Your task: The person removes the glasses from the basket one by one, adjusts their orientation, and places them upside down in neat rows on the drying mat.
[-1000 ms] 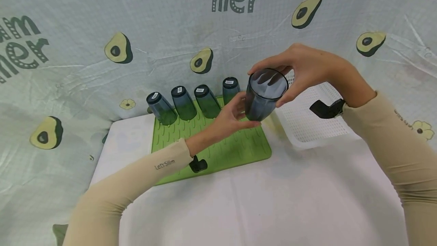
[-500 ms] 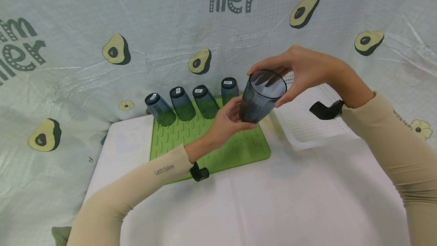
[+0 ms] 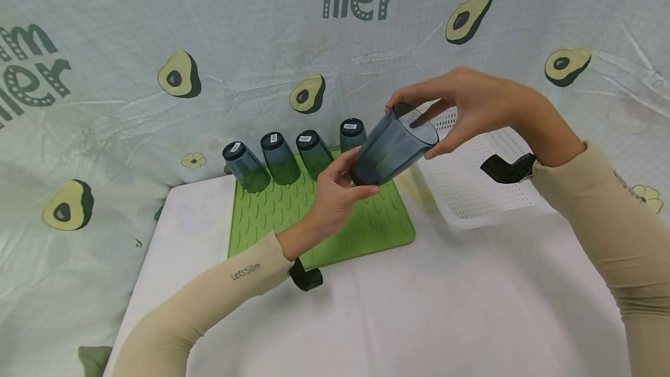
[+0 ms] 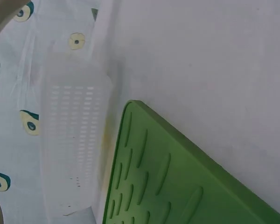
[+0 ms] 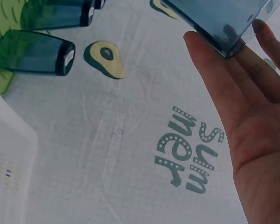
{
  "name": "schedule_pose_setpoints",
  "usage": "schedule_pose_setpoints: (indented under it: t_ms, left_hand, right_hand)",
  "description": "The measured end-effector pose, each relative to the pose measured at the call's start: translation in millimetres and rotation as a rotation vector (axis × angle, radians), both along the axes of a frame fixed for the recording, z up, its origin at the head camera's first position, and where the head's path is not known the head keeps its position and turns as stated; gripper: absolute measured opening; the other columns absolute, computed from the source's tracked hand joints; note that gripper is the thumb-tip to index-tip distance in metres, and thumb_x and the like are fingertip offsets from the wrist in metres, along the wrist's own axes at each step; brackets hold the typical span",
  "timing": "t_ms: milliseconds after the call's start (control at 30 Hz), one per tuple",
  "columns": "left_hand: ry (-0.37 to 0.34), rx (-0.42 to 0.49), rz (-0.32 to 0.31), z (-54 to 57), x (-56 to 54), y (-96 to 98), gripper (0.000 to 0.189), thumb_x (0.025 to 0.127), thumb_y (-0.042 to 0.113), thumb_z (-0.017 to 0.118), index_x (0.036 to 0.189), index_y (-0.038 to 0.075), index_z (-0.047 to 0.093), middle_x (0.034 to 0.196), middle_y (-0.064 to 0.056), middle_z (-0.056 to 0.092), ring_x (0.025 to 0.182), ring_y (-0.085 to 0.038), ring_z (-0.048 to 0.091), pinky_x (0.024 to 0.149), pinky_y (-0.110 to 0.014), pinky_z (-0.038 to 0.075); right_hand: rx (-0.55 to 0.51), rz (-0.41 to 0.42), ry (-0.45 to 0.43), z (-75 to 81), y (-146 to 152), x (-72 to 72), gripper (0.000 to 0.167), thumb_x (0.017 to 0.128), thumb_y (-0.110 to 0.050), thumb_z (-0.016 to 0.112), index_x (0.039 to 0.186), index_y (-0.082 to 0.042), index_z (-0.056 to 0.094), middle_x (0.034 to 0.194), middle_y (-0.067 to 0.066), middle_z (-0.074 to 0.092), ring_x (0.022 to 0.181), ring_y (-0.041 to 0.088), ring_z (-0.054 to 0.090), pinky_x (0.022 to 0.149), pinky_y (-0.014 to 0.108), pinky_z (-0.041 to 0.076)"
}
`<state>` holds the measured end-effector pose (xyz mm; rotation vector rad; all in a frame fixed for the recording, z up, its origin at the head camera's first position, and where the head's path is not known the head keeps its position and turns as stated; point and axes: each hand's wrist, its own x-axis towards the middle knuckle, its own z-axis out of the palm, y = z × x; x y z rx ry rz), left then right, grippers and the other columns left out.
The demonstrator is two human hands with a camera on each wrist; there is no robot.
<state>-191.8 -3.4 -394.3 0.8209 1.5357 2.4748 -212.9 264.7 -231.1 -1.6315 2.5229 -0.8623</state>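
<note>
Between both hands a blue-tinted drinking glass (image 3: 392, 145) is held in the air, tilted, its rim toward the upper right. My left hand (image 3: 335, 196) grips it around the base end. Fingers and thumb of my right hand (image 3: 471, 109) pinch the rim end; the right wrist view shows the fingertips against the glass (image 5: 224, 23). Behind and left, several matching glasses (image 3: 282, 159) stand upside down in a row on a green ridged mat (image 3: 387, 226). In the left wrist view the mat (image 4: 177, 172) shows, but neither the left hand nor the held glass does.
A white perforated plastic basket (image 3: 471, 191) stands right of the mat, below my right hand. Both rest on a white-covered table (image 3: 419, 307). A cloth printed with avocados (image 3: 251, 28) hangs behind.
The glass has gone from nearly upright to clearly tilted. My left hand with the base end moved left and slightly down, while my right hand shifted slightly right at the rim.
</note>
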Motion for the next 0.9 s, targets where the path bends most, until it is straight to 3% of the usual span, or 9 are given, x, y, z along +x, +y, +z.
schedule_pose_setpoints:
  t_ms: [100,267,367,567,700,900]
  left_hand:
    - [-0.028,0.063,0.029,2.2,-0.1,-0.7,0.081,0.061,0.027,0.098,0.133,0.014,0.062,0.128,-0.003,0.059,0.118,-0.019,0.056,0.090,-0.026,0.057]
    - [-0.085,0.166,0.100,7.7,-2.0,-2.8,0.080,0.059,0.022,0.100,0.128,0.011,0.061,0.123,-0.007,0.057,0.114,-0.019,0.058,0.091,-0.025,0.056]
    - [-0.094,0.258,0.116,14.9,-2.8,-2.9,0.077,0.061,0.019,0.098,0.129,0.010,0.061,0.126,-0.009,0.057,0.116,-0.020,0.058,0.094,-0.026,0.055]
    - [0.014,0.411,0.114,34.2,-2.5,-3.1,0.059,0.076,0.014,0.091,0.129,0.017,0.067,0.133,-0.008,0.052,0.121,-0.020,0.051,0.096,-0.023,0.050]
    - [0.068,0.420,0.071,41.4,-0.9,-1.2,0.056,0.079,0.015,0.089,0.130,0.023,0.066,0.134,-0.007,0.049,0.121,-0.020,0.049,0.096,-0.024,0.049]
    - [0.117,0.442,0.038,48.0,-0.8,0.7,0.054,0.085,0.013,0.084,0.132,0.021,0.060,0.145,-0.008,0.045,0.130,-0.024,0.044,0.103,-0.028,0.046]
  right_hand:
    - [-0.012,-0.023,0.030,-1.1,1,-0.2,0.085,0.070,-0.010,0.095,0.144,-0.008,0.054,0.136,0.000,0.060,0.122,0.007,0.059,0.092,0.027,0.056]
    - [-0.012,-0.099,0.101,-1.6,-3,1.7,0.088,0.067,-0.011,0.097,0.144,-0.006,0.053,0.139,0.002,0.058,0.124,0.014,0.056,0.093,0.028,0.057]
    - [0.000,-0.200,0.153,-2.5,-7,5.7,0.086,0.067,-0.014,0.097,0.142,-0.007,0.054,0.137,0.005,0.059,0.123,0.020,0.060,0.095,0.033,0.057]
    - [0.030,-0.464,0.220,-10.5,-25,20.9,0.080,0.068,-0.022,0.096,0.134,-0.009,0.053,0.129,0.008,0.066,0.116,0.032,0.067,0.098,0.047,0.054]
    - [-0.017,-0.537,0.233,-18.3,-34,25.8,0.081,0.066,-0.013,0.096,0.132,-0.006,0.049,0.128,0.013,0.067,0.111,0.033,0.067,0.091,0.048,0.055]
    - [-0.097,-0.589,0.187,-38.9,-43,21.9,0.080,0.067,-0.011,0.095,0.129,-0.004,0.046,0.128,0.015,0.067,0.102,0.031,0.069,0.082,0.046,0.054]
